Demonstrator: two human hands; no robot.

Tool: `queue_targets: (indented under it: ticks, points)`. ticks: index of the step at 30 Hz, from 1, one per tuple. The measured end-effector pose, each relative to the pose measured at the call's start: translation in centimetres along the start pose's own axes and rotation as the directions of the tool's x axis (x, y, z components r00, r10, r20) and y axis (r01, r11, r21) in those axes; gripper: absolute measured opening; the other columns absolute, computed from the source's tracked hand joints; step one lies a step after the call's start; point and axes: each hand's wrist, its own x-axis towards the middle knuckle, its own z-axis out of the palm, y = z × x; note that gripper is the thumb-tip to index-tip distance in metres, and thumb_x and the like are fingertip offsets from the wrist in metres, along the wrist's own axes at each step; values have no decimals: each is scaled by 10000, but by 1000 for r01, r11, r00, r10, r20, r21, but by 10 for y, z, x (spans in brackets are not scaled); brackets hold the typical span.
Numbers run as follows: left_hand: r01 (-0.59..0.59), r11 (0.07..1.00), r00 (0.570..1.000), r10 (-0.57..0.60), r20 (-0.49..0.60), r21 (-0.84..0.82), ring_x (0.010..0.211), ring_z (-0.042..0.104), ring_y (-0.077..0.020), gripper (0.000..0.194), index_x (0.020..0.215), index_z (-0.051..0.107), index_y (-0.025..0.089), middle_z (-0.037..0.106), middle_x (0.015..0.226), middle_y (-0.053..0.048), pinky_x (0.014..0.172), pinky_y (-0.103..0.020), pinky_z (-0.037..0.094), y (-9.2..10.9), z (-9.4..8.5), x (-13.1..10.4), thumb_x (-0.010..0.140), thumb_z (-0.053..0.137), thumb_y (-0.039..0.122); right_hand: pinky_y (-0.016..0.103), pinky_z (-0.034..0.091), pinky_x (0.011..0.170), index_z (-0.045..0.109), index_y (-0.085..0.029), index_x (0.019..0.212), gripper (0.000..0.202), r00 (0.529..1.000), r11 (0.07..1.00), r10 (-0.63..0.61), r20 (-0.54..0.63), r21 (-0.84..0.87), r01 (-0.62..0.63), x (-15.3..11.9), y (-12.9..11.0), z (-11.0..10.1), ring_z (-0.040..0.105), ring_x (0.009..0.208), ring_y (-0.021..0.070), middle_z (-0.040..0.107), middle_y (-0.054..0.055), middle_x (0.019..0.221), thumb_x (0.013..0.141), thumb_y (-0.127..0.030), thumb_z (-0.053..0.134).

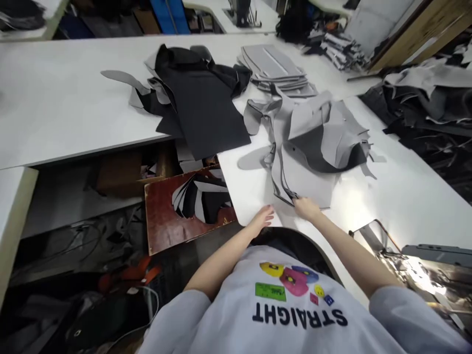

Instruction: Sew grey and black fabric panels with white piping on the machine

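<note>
1. The white surface (pixel 66 103) is brightly lit and looks pale and washed out behind the gray fabric pile (pixel 313 132).
2. A hot patch of glare lies on the surface just right of the pile; farther right and nearer the camera, metal machine parts (pixel 424 278) glint harshly.
3. Soft-edged shadows fall on the surface at both sides of the pile.
4. Left of and below the pile, the space under the surface is dim, its detail murky.
5. Beyond the pile, the background is soft; the left hand (pixel 262 218) and right hand (pixel 307 209) look slightly smeared.
6. Wide-angle stretching shows toward the frame edges.
</note>
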Motion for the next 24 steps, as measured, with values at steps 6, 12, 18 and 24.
queue_targets:
  ticks: [6, 12, 18, 24]
  points:
    - [-129, 956, 988, 100, -119, -264, 1104, 624, -226, 564, 1270, 513, 209, 633, 1239, -114, 988, -388, 495, 5, 24, 31, 846, 611, 567, 419, 459, 978, 391, -211, 1484, 635, 975, 973, -211, -70, 76, 216, 21, 2, 1, 597, 1170, 304, 579, 170, 1317, 974, -588, 380]
    - [-189, 931, 947, 88, -309, -314, 1053, 646, -252, 418, 1187, 561, 155, 659, 1197, -146, 935, -424, 539, 7, 28, 49, 851, 645, 387, 575, 214, 1162, 312, -114, 1519, 806, 936, 966, -199, -290, 105, 238, 29, 49, 40, 160, 1470, 415, 225, 198, 1593, 882, -551, 545]
    - [-213, 947, 924, 114, -366, -243, 1064, 635, -279, 340, 1079, 609, 144, 688, 1100, -120, 945, -437, 533, 2, 37, 46, 820, 670, 356, 476, 346, 1141, 452, -99, 1439, 578, 932, 934, -191, -309, 235, 269, 36, 79, 48, 334, 1427, 333, 426, 160, 1504, 893, -287, 479]
    - [-350, 932, 926, 330, -183, -93, 1215, 550, -286, 375, 1080, 643, 155, 672, 1160, -87, 1106, -411, 397, 27, 56, 32, 741, 755, 269, 418, 541, 867, 472, -127, 1405, 499, 946, 933, -60, -317, 320, 166, 31, 88, 14, 691, 968, 287, 715, 128, 1085, 1010, -343, 254]
